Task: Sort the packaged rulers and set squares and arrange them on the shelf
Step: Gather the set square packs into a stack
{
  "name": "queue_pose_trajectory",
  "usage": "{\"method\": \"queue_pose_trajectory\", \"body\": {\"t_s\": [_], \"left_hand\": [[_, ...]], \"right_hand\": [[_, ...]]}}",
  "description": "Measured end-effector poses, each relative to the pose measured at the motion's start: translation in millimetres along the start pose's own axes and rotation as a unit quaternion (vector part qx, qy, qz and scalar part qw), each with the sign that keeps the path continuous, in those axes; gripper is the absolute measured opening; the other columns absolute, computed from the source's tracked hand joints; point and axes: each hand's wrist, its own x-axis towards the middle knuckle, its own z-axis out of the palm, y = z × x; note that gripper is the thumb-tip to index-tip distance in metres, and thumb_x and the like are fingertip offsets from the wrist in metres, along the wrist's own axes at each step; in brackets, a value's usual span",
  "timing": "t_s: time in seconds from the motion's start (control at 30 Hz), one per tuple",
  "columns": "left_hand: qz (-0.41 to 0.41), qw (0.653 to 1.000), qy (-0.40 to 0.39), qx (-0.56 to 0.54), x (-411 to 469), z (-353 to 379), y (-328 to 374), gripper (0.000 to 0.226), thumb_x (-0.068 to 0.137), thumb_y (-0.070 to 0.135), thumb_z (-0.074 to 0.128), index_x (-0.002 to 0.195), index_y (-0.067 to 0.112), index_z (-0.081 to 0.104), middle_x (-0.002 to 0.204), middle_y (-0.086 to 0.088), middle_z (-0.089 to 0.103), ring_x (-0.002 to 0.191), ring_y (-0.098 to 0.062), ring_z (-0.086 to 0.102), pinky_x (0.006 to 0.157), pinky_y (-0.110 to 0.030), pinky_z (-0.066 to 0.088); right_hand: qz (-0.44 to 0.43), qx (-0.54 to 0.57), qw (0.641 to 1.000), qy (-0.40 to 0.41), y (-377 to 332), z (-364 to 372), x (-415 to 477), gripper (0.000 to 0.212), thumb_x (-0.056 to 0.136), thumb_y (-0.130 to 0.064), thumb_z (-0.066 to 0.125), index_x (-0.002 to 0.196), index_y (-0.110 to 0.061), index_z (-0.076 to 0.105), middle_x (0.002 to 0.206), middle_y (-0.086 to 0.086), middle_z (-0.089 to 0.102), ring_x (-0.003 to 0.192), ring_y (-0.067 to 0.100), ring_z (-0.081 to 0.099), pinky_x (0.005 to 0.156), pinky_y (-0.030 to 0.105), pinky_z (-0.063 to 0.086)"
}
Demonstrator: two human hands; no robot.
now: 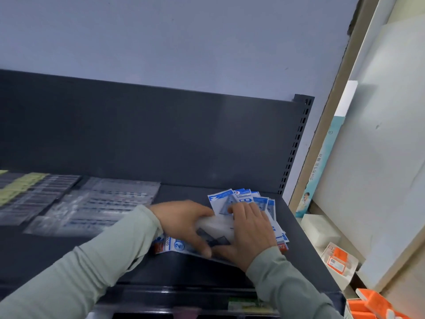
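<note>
A fanned stack of blue-and-white set square packets (243,199) lies at the right end of the dark shelf (188,270). My left hand (184,224) grips the stack's left side, thumb over the top packet. My right hand (250,231) lies on top of the stack, fingers spread toward the far packets and thumb at the near edge. Clear packaged rulers (103,203) lie flat in overlapping rows to the left, and more rulers with yellow-green cards (20,189) lie at the far left.
The shelf's dark back panel (161,134) rises behind, with a slotted upright (296,146) at the right. Beyond it stand white boards (368,157), a white box (319,231) and orange-and-white packages (338,259). A label strip (243,303) runs along the shelf front.
</note>
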Motion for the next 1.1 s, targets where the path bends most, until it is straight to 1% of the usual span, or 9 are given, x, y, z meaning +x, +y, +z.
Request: {"method": "queue_pose_trajectory", "body": {"t_s": [0.07, 0.13, 0.23, 0.33, 0.43, 0.6, 0.77, 1.0, 1.1], "left_hand": [[0.000, 0.998, 0.041, 0.039, 0.8, 7.9, 0.9, 0.041, 0.064, 0.051, 0.078, 0.088, 0.033, 0.050, 0.080, 0.016, 0.056, 0.082, -0.008, 0.054, 0.068, -0.030, 0.043], [0.007, 0.995, 0.079, 0.059, -0.5, 12.2, 1.0, 0.036, 0.070, 0.044, 0.076, 0.080, 0.040, 0.042, 0.074, 0.018, 0.048, 0.080, -0.007, 0.047, 0.066, -0.027, 0.036], [0.012, 0.993, 0.087, 0.073, -5.4, 14.9, 2.0, 0.033, 0.076, 0.043, 0.072, 0.089, 0.039, 0.042, 0.085, 0.018, 0.048, 0.086, -0.008, 0.046, 0.071, -0.027, 0.036], [0.021, 0.992, 0.089, 0.086, -9.3, 16.8, 5.1, 0.032, 0.079, 0.042, 0.070, 0.092, 0.038, 0.041, 0.087, 0.016, 0.046, 0.087, -0.009, 0.045, 0.072, -0.026, 0.035], [0.021, 0.993, 0.086, 0.078, -12.2, 17.4, 6.7, 0.034, 0.078, 0.043, 0.071, 0.088, 0.036, 0.039, 0.085, 0.017, 0.046, 0.083, -0.007, 0.042, 0.069, -0.025, 0.033], [0.014, 0.991, 0.108, 0.080, -14.2, 21.2, 9.0, 0.034, 0.077, 0.052, 0.070, 0.084, 0.033, 0.042, 0.084, 0.016, 0.049, 0.082, -0.007, 0.043, 0.067, -0.027, 0.030], [0.009, 0.991, 0.111, 0.073, -16.5, 22.6, 5.0, 0.035, 0.075, 0.053, 0.071, 0.084, 0.032, 0.045, 0.084, 0.013, 0.051, 0.081, -0.007, 0.044, 0.068, -0.029, 0.035], [0.004, 0.991, 0.112, 0.070, -15.0, 22.1, -1.6, 0.040, 0.073, 0.055, 0.071, 0.086, 0.025, 0.048, 0.086, 0.008, 0.058, 0.082, -0.011, 0.052, 0.068, -0.030, 0.041], [0.006, 0.993, 0.108, 0.054, -13.5, 22.9, -4.2, 0.043, 0.072, 0.057, 0.070, 0.095, 0.024, 0.055, 0.091, 0.008, 0.061, 0.088, -0.012, 0.056, 0.076, -0.034, 0.047]], "right_hand": [[-0.014, 0.027, 0.999, -0.045, 5.8, -5.7, 1.5, 0.096, 0.034, -0.081, 0.053, 0.109, -0.021, 0.050, 0.097, -0.009, 0.052, 0.091, 0.015, 0.052, 0.080, 0.030, 0.048], [0.052, 0.171, 0.973, -0.145, 16.0, -19.5, 8.1, 0.104, 0.038, -0.078, 0.060, 0.126, -0.026, 0.043, 0.108, -0.012, 0.047, 0.105, 0.009, 0.044, 0.092, 0.023, 0.038], [0.160, 0.316, 0.927, -0.125, 39.0, -21.4, 20.6, 0.048, 0.073, -0.063, 0.062, 0.104, -0.026, 0.056, 0.091, -0.012, 0.057, 0.088, 0.007, 0.055, 0.081, 0.026, 0.043], [0.226, 0.164, 0.941, -0.192, 54.5, -2.4, 35.9, 0.030, 0.093, -0.048, 0.048, 0.099, -0.021, 0.059, 0.097, -0.005, 0.063, 0.095, 0.017, 0.059, 0.080, 0.026, 0.041], [0.240, 0.062, 0.932, -0.264, 59.7, 17.5, 48.7, 0.049, 0.087, -0.050, 0.057, 0.123, -0.017, 0.056, 0.124, 0.003, 0.057, 0.115, 0.022, 0.052, 0.095, 0.029, 0.042], [0.253, -0.035, 0.915, -0.312, 49.8, 27.4, 62.7, 0.073, 0.078, -0.047, 0.070, 0.135, -0.014, 0.040, 0.138, 0.009, 0.041, 0.125, 0.030, 0.046, 0.099, 0.039, 0.042], [0.260, -0.035, 0.902, -0.342, 44.7, 24.5, 71.2, 0.038, 0.081, -0.038, 0.068, 0.108, -0.016, 0.054, 0.111, 0.004, 0.061, 0.101, 0.025, 0.059, 0.076, 0.029, 0.044], [0.335, 0.184, 0.878, -0.288, 51.6, 18.4, 73.4, 0.037, 0.083, -0.039, 0.067, 0.099, -0.007, 0.058, 0.097, 0.007, 0.064, 0.090, 0.023, 0.060, 0.075, 0.029, 0.047], [0.286, 0.071, 0.896, -0.332, 50.0, 7.4, 69.5, 0.038, 0.090, -0.048, 0.055, 0.078, -0.012, 0.052, 0.076, 0.000, 0.058, 0.085, 0.021, 0.059, 0.065, 0.025, 0.040]]}}
